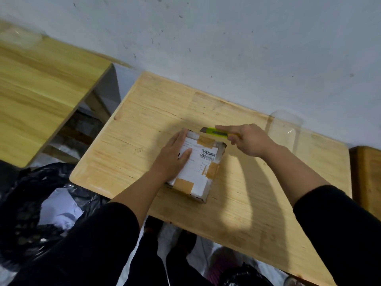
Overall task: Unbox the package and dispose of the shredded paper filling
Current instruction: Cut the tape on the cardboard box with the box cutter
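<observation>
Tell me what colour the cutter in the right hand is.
Bright yellow-green with a dark slider; the utility knife shows best in the head view.

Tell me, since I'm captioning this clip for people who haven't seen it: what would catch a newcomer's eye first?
First, the taped cardboard package in the middle of the wooden table, pressed flat by the left hand. Next, the yellow-green utility knife in the right hand, at the package's far edge. A black trash bag sits on the floor at lower left.

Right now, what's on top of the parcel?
The left hand lies flat on the parcel, over its white label and tape. The contents are hidden; the box is shut.
</observation>
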The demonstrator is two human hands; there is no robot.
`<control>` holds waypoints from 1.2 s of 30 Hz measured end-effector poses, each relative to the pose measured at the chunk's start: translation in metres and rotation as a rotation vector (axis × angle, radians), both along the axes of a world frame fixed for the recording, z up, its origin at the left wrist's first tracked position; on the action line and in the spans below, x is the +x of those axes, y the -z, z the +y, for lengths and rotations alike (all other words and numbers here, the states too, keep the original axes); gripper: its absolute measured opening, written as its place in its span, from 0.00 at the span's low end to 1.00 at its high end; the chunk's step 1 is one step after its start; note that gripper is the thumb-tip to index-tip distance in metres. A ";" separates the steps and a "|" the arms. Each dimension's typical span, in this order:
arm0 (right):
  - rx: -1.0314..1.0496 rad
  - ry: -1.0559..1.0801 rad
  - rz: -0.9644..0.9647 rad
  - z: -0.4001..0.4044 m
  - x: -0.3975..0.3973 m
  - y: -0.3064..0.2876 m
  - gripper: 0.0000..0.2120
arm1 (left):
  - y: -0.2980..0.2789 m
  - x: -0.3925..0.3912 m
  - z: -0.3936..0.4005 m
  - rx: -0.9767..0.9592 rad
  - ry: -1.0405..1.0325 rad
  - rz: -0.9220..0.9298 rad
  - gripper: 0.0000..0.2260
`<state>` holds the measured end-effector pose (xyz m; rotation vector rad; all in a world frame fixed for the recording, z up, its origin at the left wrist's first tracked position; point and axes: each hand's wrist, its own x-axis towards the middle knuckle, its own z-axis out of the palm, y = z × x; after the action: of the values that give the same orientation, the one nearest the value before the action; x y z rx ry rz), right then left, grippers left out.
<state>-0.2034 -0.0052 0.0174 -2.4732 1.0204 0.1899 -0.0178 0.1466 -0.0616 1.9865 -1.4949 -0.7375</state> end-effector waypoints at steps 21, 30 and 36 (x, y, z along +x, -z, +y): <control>0.135 -0.077 0.189 -0.026 0.019 -0.023 0.22 | -0.002 -0.002 -0.001 -0.019 -0.023 -0.018 0.26; 0.103 -0.083 0.254 -0.028 0.002 -0.027 0.22 | -0.004 -0.002 -0.002 0.013 -0.034 -0.015 0.27; 0.068 -0.058 0.322 -0.023 -0.015 -0.036 0.22 | -0.003 -0.002 -0.001 0.018 -0.032 -0.015 0.27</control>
<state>-0.2183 -0.0282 0.0535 -2.4606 1.0482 0.6476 -0.0202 0.1451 -0.0581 2.0282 -1.4670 -0.7264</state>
